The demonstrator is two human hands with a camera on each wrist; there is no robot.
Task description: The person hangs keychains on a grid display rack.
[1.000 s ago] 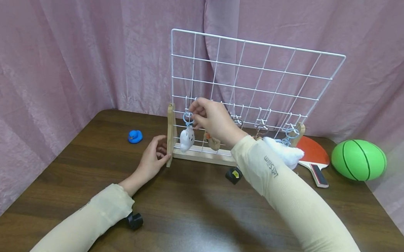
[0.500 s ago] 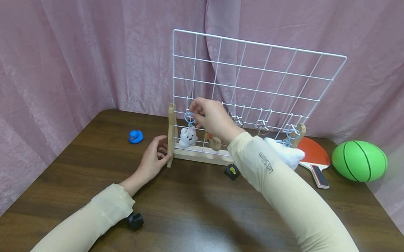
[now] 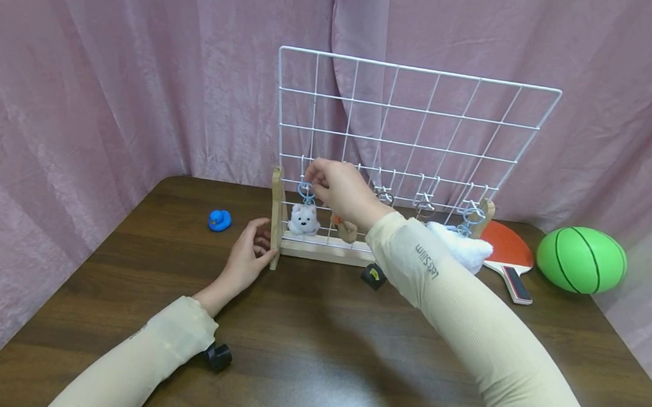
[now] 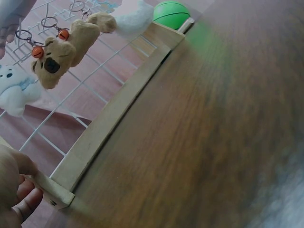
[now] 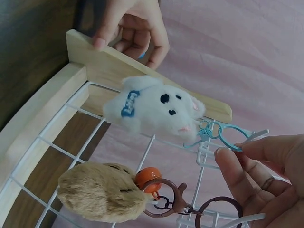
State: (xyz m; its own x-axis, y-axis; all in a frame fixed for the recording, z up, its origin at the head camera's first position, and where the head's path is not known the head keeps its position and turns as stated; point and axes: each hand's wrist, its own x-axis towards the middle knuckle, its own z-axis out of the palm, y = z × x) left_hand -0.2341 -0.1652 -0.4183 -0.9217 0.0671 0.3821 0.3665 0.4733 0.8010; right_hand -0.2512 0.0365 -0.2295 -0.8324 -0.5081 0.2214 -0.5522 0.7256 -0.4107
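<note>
In the right wrist view my right hand [image 5: 266, 180] pinches the blue ring [image 5: 232, 138] of a white plush dog keychain [image 5: 152, 107] between thumb and fingertip. The ring overlaps the tip of a white wire hook [image 5: 259, 134]. The dog dangles from it, facing forward in the head view, in front of the white wire grid rack [image 3: 418, 69]. My left hand [image 3: 246, 251] grips the rack's wooden side upright [image 3: 275, 216], thumb on the near side and fingers curled behind. A brown plush keychain [image 5: 102, 192] with an orange bell [image 5: 148, 179] hangs beside the dog.
Several more plush keychains hang toward the right, including a white one [image 3: 463, 246] partly behind my right sleeve. A blue rubber duck [image 3: 220, 220] sits left of the rack. On the right lie a red table tennis paddle [image 3: 505, 245] and a green ball [image 3: 581, 261]. Pink curtains hang behind.
The white plush dog has swung round from sideways to facing forward under the ring. My right forearm has shifted slightly left; my left hand stays on the upright.
</note>
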